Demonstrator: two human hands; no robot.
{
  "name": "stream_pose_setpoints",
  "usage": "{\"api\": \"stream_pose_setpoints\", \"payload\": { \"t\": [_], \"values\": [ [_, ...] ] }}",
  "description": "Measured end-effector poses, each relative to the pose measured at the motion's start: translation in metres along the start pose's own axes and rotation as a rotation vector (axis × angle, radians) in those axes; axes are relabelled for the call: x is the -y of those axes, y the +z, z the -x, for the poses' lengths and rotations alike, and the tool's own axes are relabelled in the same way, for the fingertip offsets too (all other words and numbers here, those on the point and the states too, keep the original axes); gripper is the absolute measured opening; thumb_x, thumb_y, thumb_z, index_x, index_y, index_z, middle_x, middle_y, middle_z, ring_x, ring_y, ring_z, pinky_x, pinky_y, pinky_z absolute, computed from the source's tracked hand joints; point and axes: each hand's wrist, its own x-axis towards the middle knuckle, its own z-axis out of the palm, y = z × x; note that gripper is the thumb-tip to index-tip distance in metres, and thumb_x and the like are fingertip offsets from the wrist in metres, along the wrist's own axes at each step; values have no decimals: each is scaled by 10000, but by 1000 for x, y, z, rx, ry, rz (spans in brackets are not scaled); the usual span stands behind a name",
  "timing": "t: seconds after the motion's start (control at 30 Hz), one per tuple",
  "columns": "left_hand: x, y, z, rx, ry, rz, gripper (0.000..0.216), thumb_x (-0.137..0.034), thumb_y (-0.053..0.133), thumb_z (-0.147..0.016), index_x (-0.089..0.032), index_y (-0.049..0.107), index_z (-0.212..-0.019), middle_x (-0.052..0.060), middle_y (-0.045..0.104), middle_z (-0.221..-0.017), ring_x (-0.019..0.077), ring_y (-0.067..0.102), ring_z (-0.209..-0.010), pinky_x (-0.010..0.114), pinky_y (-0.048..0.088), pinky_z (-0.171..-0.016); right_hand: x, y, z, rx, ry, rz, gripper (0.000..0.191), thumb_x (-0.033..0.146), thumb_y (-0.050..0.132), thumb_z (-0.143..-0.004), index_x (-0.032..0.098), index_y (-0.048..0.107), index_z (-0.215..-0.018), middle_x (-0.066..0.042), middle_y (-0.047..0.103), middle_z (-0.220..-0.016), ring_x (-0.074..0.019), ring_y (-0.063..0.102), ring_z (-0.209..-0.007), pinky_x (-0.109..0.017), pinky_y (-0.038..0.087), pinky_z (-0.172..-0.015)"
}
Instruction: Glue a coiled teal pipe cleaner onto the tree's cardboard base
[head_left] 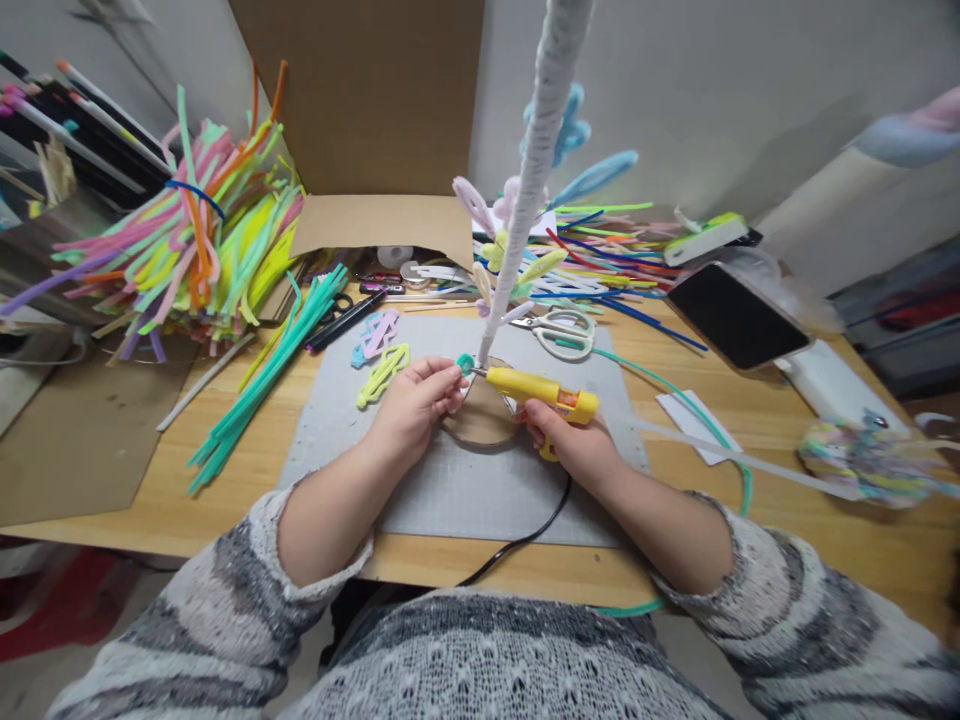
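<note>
L hand (409,405): thumb + fingertips pinched together on small green coil (466,364), held just L of the foot of the white wrapped stem (531,170). R hand (574,435): fingers closed round handle of yellow glue gun (541,388), nozzle pointing L at coil; can't tell if tip touches. Both hands over cardboard disc (480,428), which lies on grey mat (427,505). Stem rises from nr disc, leaning R toward top, w/ pastel loops (592,178) about it. On mat, L of L hand: bent yellow piece (383,375), pink + blue ones just behind. Scissors (568,335) at mat's back edge, R of stem. Farther out: green pipe cleaners (270,375) in a row on L, big mixed bundle (202,230) behind; phone (739,315), dark screen, far R.
</note>
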Motion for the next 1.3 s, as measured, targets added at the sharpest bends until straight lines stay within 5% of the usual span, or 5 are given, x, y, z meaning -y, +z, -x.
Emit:
{"api": "stream_pose_setpoints", "payload": {
  "t": [0.23,0.87,1.03,1.3],
  "values": [
    [0,0,0,-17,5,23,365,-278,845,-548,-126,618,-790,10,661,-637,67,583,-531,163,474,-540,7,1,1,11,-114,-10,265,491,665,-783,235,703,-723,26,550,-540,-122,515,-534,-245,402,-449],
    [-1,4,1,-8,83,-158,372,-347,820,-559,-133,597,-765,10,653,-623,75,549,-505,185,418,-506,4,-2,1,-24,35,-63,419,634,650,-728,221,687,-670,29,498,-464,-105,444,-403,-244,334,-356],
    [-3,1,-3,-48,150,-200,337,-350,780,-593,-143,588,-777,-28,603,-574,73,509,-482,196,405,-512,7,0,0,91,-20,-321,396,607,672,-726,211,678,-724,6,605,-587,-94,460,-416,-252,372,-376],
    [4,-2,2,51,407,-902,129,-303,639,-773,-174,634,-787,-28,540,-582,110,467,-529,236,338,-535,11,2,-12,-277,32,-633,423,595,708,-682,186,602,-700,11,619,-653,-61,449,-400,-226,400,-383]
  ]
}}
